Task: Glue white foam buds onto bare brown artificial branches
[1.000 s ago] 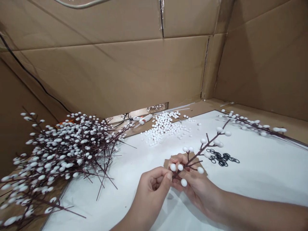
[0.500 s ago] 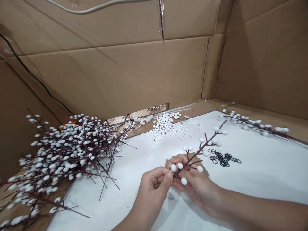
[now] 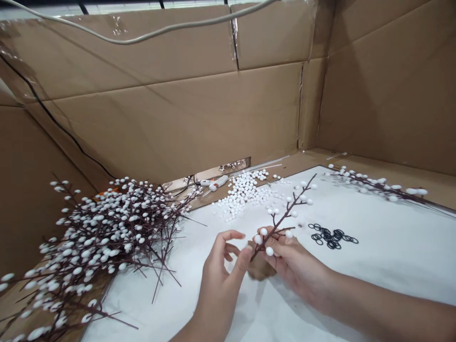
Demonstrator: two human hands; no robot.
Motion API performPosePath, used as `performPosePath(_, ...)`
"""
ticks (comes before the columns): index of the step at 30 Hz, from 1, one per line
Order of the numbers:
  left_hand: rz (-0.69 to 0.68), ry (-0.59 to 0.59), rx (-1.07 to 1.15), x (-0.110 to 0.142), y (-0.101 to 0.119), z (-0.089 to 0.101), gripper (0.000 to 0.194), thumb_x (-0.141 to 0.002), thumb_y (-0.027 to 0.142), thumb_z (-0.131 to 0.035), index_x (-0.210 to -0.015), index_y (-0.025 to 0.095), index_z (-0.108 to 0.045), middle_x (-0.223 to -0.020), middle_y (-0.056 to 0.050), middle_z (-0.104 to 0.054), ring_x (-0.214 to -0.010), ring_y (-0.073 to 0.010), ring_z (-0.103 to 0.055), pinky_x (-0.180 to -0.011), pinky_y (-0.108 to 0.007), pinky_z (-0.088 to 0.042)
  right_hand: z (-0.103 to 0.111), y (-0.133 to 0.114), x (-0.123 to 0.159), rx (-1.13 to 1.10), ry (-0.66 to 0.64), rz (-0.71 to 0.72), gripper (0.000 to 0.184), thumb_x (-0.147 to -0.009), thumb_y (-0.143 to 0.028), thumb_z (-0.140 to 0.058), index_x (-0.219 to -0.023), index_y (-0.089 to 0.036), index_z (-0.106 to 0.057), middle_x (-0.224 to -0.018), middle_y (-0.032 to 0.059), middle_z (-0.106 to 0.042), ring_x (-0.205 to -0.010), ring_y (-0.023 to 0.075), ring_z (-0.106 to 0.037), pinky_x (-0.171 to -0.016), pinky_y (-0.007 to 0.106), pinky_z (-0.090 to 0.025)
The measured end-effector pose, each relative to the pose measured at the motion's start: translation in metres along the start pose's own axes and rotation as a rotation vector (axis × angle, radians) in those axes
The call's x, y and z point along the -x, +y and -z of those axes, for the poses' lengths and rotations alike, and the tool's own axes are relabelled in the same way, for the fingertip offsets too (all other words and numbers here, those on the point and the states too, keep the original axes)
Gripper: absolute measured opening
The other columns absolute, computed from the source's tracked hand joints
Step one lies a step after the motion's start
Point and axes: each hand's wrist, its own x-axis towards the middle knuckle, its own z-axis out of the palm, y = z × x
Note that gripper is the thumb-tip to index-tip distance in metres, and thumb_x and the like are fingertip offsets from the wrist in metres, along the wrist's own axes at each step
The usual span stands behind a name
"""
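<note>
Right hand (image 3: 297, 266) pinches branch (image 3: 284, 217) low down, tip toward 1 o'clock. Left hand (image 3: 223, 273) spread, just beside its lower end at 8 o'clock. Likely light, springy-stiff; white berries (image 3: 270, 251) may pop off, so grip bare twig. Dark brown, forked. Black rings (image 3: 333, 236) at 2 o'clock on bench (image 3: 384, 242).

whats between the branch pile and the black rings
In the head view: white tabletop, the left hand, then the right hand holding a branch.

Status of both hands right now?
Left hand: open, thumb and forefinger apart.
Right hand: closed, holding the white-berried branch.
</note>
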Motion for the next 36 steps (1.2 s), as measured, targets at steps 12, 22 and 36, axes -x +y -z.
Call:
performPosePath(12,-0.458,-0.130,-0.290,-0.001,0.013,0.002,0.029,-0.077,0.014,-0.054,-0.103,0.026,-0.057,-0.102,-0.006,-0.060,-0.091,-0.0203,-0.056,-0.073,-0.028,-0.046,-0.003,0.004,0.017,0.130,-0.210,-0.074,0.016,-0.069,-0.028,-0.070,-0.074,-0.018,-0.058,-0.073,-0.0020,-0.054,-0.073,0.0100,-0.051,-0.072,0.022,-0.042)
performPosePath(22,0.239,-0.058,0.502,-0.016,0.016,0.003,0.017,-0.071,0.024,-0.063,-0.088,0.021,-0.058,-0.078,0.001,-0.055,-0.062,-0.0112,-0.050,-0.050,-0.020,-0.042,0.001,-0.005,0.003,0.041,-0.130,-0.076,0.031,-0.074,-0.045,-0.063,-0.066,-0.016,-0.051,-0.061,-0.0031,-0.044,-0.053,0.0069,-0.039,-0.049,0.016,-0.036)
performPosePath(36,0.478,-0.006,0.517,-0.020,0.012,0.006,0.030,-0.075,0.037,-0.060,-0.096,0.023,-0.045,-0.081,0.003,-0.054,-0.046,-0.0018,-0.039,-0.042,-0.013,-0.031,0.006,-0.016,-0.005,-0.057,-0.101,-0.253,0.003,-0.078,-0.017,-0.047,-0.076,-0.016,-0.048,-0.059,-0.0046,-0.037,-0.046,0.0054,-0.033,-0.043,0.015,-0.032)
